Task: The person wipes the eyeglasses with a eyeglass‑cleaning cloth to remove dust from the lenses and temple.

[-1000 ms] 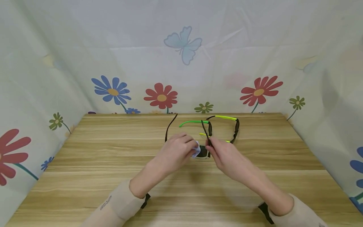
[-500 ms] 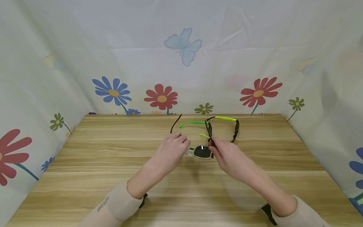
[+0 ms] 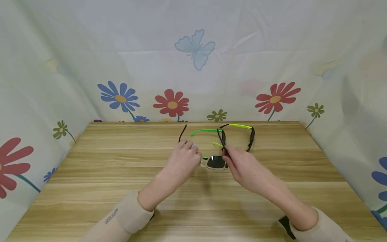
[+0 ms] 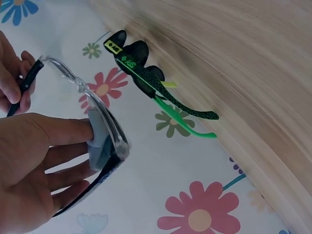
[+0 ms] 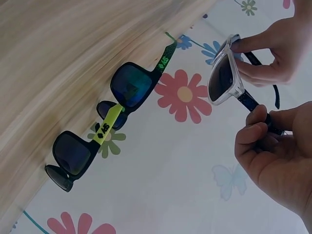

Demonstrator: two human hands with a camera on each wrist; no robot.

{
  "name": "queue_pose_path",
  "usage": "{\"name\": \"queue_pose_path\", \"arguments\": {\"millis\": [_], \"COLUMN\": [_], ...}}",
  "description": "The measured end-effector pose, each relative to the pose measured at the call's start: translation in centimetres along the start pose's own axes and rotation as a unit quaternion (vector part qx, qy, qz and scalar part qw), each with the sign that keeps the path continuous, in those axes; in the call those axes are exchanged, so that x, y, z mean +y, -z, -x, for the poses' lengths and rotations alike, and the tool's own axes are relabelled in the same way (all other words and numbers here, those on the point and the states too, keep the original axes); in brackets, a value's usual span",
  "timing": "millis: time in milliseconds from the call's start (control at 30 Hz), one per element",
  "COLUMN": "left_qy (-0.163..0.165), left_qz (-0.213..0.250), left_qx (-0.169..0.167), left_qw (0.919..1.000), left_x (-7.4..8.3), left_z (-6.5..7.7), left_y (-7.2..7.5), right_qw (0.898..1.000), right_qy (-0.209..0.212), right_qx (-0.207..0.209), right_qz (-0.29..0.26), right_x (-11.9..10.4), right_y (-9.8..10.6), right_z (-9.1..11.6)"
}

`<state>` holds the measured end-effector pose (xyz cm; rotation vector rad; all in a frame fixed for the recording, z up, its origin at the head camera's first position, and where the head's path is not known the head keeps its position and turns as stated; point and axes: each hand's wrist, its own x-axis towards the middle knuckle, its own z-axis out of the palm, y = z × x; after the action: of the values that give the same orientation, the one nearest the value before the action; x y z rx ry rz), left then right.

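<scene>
A pair of sunglasses (image 3: 216,162) with a clear frame, dark lenses and black arms is held up between both hands. My right hand (image 3: 245,167) pinches one arm of it near the hinge, clearly seen in the right wrist view. My left hand (image 3: 181,161) holds a light blue-grey cloth (image 4: 99,139) against the lens on the left side, thumb on one face and fingers on the other. In the head view that lens and most of the cloth are hidden behind the left hand.
Black sunglasses with green arms (image 5: 131,85) lie on the wooden table (image 3: 121,168) just beyond the hands. Another black pair with yellow arms (image 5: 73,152) lies beside them to the right. A flower-printed curtain (image 3: 139,67) stands behind the table and on both sides.
My left hand has shifted left with the cloth, from near the right lens to the left lens, uncovering the right lens. The right hand keeps its pinch and has barely moved.
</scene>
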<state>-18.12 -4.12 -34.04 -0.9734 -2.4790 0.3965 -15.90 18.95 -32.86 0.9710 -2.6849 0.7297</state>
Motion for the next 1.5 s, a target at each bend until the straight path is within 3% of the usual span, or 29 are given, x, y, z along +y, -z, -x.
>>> {"name": "queue_pose_path", "arguments": {"millis": [300, 733, 967, 1167, 1300, 1500], "left_qy": [-0.017, -0.015, -0.005, -0.009, -0.020, -0.039], "left_qz": [-0.030, 0.055, 0.057, 0.022, 0.009, 0.031], "left_qx": [-0.013, 0.037, 0.020, -0.013, -0.009, -0.001], "left_qw": [0.9993, 0.9977, 0.9982, 0.9996, 0.9997, 0.9988], "left_x": [-0.12, 0.17, 0.16, -0.14, -0.20, 0.02], "left_z": [0.28, 0.03, 0.09, 0.16, 0.27, 0.37], "left_y": [-0.70, -0.82, -0.79, -0.82, -0.97, -1.01], "right_qw": [1.000, 0.999, 0.999, 0.999, 0.999, 0.997], "right_qy": [-0.001, 0.023, 0.016, 0.009, 0.009, 0.015], "right_qx": [0.008, 0.032, 0.027, 0.029, 0.039, 0.051], "right_qz": [0.003, 0.020, 0.018, 0.016, 0.031, 0.049], "right_x": [-0.03, -0.07, -0.10, -0.15, -0.08, -0.01], "right_y": [0.18, -0.12, -0.03, 0.21, 0.21, 0.16], "right_z": [0.05, -0.25, -0.21, -0.18, -0.14, -0.17]}}
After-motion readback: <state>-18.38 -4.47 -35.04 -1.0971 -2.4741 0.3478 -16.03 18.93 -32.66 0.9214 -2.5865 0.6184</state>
